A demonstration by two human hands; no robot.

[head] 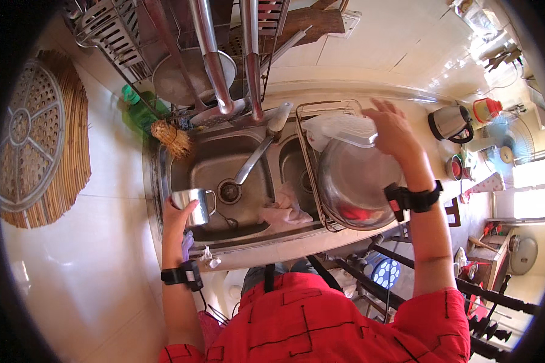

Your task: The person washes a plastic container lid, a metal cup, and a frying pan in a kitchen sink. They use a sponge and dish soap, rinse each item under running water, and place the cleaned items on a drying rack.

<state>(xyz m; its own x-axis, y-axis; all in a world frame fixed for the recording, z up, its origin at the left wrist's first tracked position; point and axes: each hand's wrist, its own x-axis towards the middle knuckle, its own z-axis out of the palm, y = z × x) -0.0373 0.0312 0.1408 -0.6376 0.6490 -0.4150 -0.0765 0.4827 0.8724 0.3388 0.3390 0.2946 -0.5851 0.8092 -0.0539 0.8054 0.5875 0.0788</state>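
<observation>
My left hand (pixel 176 217) grips a shiny stainless steel mug (pixel 191 203) above the left end of the double-bowl sink (pixel 254 199); the mug's handle faces right. Inside the left bowl a spoon (pixel 229 221) lies near the drain (pixel 230 190). A pinkish cloth (pixel 287 206) drapes over the divider between the bowls. To the right, my right hand (pixel 393 131) is raised with fingers apart beside a translucent plastic container (pixel 345 129). Whether it touches the container is unclear. Below that hand a large metal basin (pixel 354 181) rests on a wire rack (pixel 306 159).
The faucet (pixel 259 156) reaches over the left bowl. A straw brush (pixel 171 138) and a green bottle (pixel 143 106) stand at the back left. Utensils (pixel 215 59) hang close overhead. An electric kettle (pixel 449 123) and a fan (pixel 506 145) stand farther right.
</observation>
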